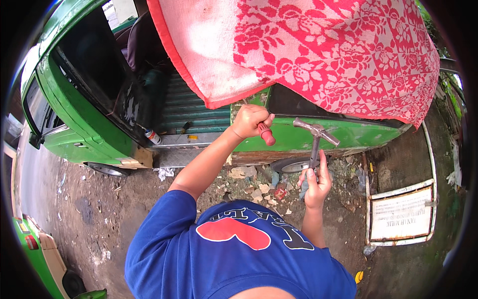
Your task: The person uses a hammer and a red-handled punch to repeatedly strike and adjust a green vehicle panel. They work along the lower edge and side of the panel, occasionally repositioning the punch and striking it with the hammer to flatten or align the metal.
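Observation:
My left hand is closed around a screwdriver with a red handle. The handle's end points toward me, and a short bit of thin shaft shows beyond my fist, against the worn edge of the green van's door opening. What its tip touches is hard to make out. To the right, my right hand grips a hammer low on its handle, index finger stretched along it. The worn metal hammer head is raised, a little apart from the screwdriver handle. A pink and white floral towel drapes over the van above both hands.
On the van's sill lie a can, a dark-handled tool and a small yellow object. Paint flakes and rubble litter the ground below. A white framed sign leans at the right. Another green vehicle stands lower left.

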A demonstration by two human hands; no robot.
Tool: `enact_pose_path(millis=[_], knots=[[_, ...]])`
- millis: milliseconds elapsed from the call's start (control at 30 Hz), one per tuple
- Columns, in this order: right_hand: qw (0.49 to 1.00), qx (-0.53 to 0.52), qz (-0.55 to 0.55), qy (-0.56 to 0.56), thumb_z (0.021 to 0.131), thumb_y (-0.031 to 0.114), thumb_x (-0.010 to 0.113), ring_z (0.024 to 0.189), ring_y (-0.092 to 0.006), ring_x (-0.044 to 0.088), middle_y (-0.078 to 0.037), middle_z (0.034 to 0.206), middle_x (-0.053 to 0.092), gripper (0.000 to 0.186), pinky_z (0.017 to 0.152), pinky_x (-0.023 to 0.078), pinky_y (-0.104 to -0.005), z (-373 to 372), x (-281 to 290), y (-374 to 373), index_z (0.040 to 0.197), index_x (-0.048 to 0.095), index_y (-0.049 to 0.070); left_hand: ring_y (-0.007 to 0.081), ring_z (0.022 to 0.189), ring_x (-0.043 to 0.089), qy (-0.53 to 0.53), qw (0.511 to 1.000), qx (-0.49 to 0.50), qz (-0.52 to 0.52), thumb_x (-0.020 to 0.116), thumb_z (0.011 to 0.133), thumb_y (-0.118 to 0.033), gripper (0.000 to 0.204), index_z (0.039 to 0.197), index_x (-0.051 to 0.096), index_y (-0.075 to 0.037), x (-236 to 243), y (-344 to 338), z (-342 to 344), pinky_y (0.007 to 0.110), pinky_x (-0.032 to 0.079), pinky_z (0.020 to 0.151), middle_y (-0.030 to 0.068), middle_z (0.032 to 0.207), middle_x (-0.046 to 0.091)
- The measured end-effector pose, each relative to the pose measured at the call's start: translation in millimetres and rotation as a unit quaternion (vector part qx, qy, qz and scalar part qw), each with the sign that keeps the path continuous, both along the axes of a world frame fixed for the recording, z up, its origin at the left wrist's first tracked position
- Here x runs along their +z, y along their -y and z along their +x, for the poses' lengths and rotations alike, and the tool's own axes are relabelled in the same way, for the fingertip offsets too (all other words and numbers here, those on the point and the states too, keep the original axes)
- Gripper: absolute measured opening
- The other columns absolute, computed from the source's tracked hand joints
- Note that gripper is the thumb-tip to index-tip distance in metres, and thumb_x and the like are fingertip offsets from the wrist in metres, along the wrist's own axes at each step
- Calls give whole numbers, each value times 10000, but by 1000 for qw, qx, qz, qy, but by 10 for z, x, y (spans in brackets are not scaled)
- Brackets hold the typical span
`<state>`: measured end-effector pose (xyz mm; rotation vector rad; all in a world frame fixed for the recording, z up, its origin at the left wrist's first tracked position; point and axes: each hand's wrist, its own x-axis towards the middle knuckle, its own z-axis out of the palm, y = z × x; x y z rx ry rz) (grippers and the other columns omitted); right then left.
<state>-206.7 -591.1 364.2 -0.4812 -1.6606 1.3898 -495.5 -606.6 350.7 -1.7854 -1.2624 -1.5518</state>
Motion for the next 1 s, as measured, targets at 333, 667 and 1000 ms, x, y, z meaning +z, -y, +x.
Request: enact_pose_path(millis=[333, 667, 1000], knots=[[999, -29, -6, 38, 951, 125, 593, 587, -114, 532, -63, 699, 574, 227, 541, 460, -256, 57, -213, 311, 1071, 593, -68, 299, 435, 423, 12, 999, -45, -14, 701, 741, -16, 380, 572, 364, -56, -218, 120, 5, 408, 339, 430, 92, 509, 370], [999, -37, -22, 16, 917, 56, 623, 592, -90, 555, -45, 731, 602, 168, 539, 458, -240, 201, -195, 232, 1032, 622, -67, 309, 472, 499, -12, 998, -27, -61, 699, 807, -132, 391, 565, 400, -62, -111, -28, -41, 421, 410, 457, 96, 528, 466], [998, -40, -28, 26, 923, 59, 622, 581, -95, 549, -47, 725, 594, 175, 535, 457, -243, 348, -214, 57, 1040, 620, -72, 340, 601, 575, -59, 969, -20, -239, 667, 818, -246, 321, 601, 528, -55, 108, -172, 56, 443, 440, 533, 94, 627, 530]])
